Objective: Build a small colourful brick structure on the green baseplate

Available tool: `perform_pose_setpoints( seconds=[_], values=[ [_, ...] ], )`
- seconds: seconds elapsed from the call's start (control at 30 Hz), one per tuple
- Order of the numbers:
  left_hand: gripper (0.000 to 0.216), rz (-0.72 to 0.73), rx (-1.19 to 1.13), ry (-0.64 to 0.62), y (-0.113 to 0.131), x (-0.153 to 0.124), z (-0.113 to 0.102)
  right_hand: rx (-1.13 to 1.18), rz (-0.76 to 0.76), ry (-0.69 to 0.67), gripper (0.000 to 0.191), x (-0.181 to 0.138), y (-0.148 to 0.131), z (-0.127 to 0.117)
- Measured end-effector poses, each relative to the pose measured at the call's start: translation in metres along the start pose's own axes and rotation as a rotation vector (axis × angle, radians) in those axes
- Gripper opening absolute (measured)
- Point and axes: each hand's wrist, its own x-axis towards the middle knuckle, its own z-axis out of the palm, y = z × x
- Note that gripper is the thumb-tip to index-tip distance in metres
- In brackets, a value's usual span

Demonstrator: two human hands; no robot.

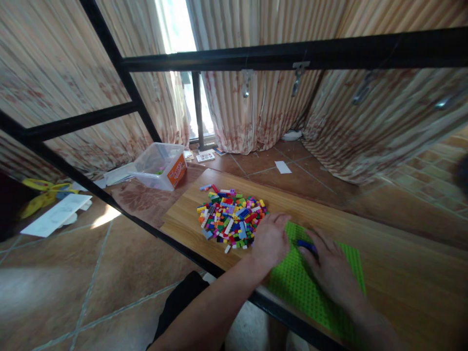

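Observation:
A bright green studded baseplate (292, 280) lies on the wooden board in front of me. My left hand (270, 240) rests at its upper left edge, beside the pile of bricks, with its fingers stretched to the right; I see nothing held in it. Over the middle of the plate, my right hand (331, 265) has its thumb and fingers around a dark blue toy brick (307, 246). The brick is low over the studs; whether it is pressed onto them I cannot tell. Left of the plate lies a heap of loose multicoloured toy bricks (232, 217).
A clear plastic bin (155, 168) with an orange label stands on the floor beyond the wooden board (402, 273). Black metal bars (256, 57) cross in front, with clips hanging from one. Papers (282, 167) lie on the tiles, and curtains (234, 107) hang behind.

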Motion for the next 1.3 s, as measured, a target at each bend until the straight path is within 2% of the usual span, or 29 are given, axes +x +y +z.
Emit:
perform_pose_setpoints(
  seconds=[0.17, 0.27, 0.37, 0.47, 0.73, 0.97, 1.07, 1.13, 1.2, 1.3],
  values=[
    [0.031, -0.159, -0.277, 0.380, -0.018, 0.016, -0.026, 0.123, -0.007, 0.135, 0.041, 0.006, -0.028, -0.012],
    [0.019, -0.312, -0.454, 0.565, -0.029, 0.025, -0.041, 0.140, -0.118, 0.108, 0.033, 0.006, -0.053, -0.007],
    [0.012, -0.406, -0.592, 0.665, -0.035, 0.029, -0.051, 0.153, -0.197, 0.052, 0.030, 0.008, -0.074, 0.004],
    [0.010, -0.452, -0.688, 0.693, -0.035, 0.028, -0.055, 0.155, -0.210, 0.029, 0.028, 0.011, -0.085, 0.013],
    [0.013, -0.461, -0.750, 0.607, -0.028, 0.024, -0.053, 0.020, -0.154, 0.047, 0.036, 0.021, -0.096, 0.017],
    [0.013, -0.440, -0.752, 0.506, -0.028, 0.022, -0.049, 0.071, -0.116, 0.025, 0.024, 0.021, -0.107, 0.011],
    [0.014, -0.414, -0.701, 0.437, -0.031, 0.022, -0.047, 0.231, -0.089, 0.051, 0.026, 0.022, -0.105, 0.003],
    [0.014, -0.392, -0.659, 0.356, -0.031, 0.021, -0.045, 0.395, 0.000, 0.073, 0.028, 0.024, -0.097, -0.006],
    [0.016, -0.347, -0.637, 0.228, -0.029, 0.019, -0.043, 0.584, 0.154, 0.093, 0.031, 0.026, -0.085, -0.015],
    [0.027, -0.168, -0.583, -0.015, -0.019, 0.013, -0.037, 0.904, 0.420, 0.085, 0.034, 0.028, -0.065, -0.030]
  ],
)
